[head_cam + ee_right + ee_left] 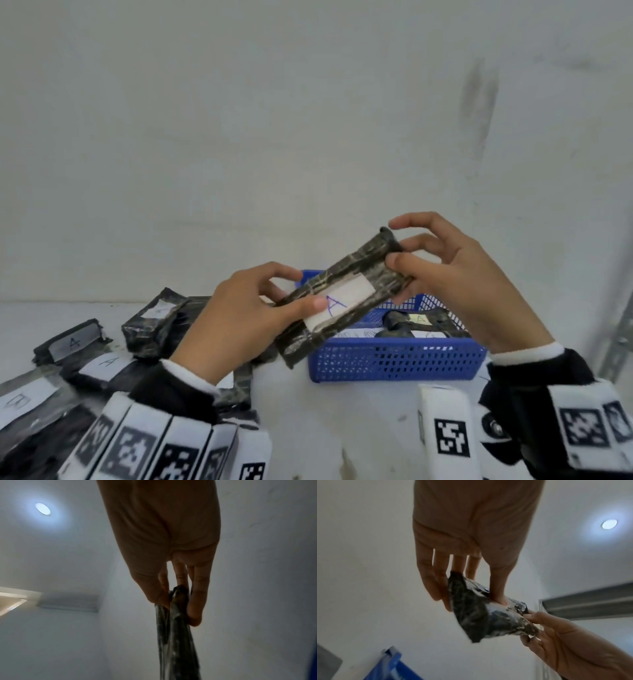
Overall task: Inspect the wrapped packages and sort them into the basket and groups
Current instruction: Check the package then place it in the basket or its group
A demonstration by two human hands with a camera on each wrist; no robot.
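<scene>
A long dark wrapped package (356, 277) with a white label marked A is held up over the blue basket (394, 363), tilted with its right end higher. My left hand (274, 301) grips its lower left end, thumb on the label. My right hand (400, 263) pinches its upper right end. The left wrist view shows the package (481, 615) between thumb and fingers of my left hand (471, 595). In the right wrist view my right hand (178, 605) pinches the package's end (178, 615). Inside the basket lie dark labelled packages (421, 325).
Several dark wrapped packages with white labels lie on the white table at the left, such as one marked A (73, 342) and one (154, 315) by my left hand. A white wall stands behind. A metal upright (616, 339) rises at the right edge.
</scene>
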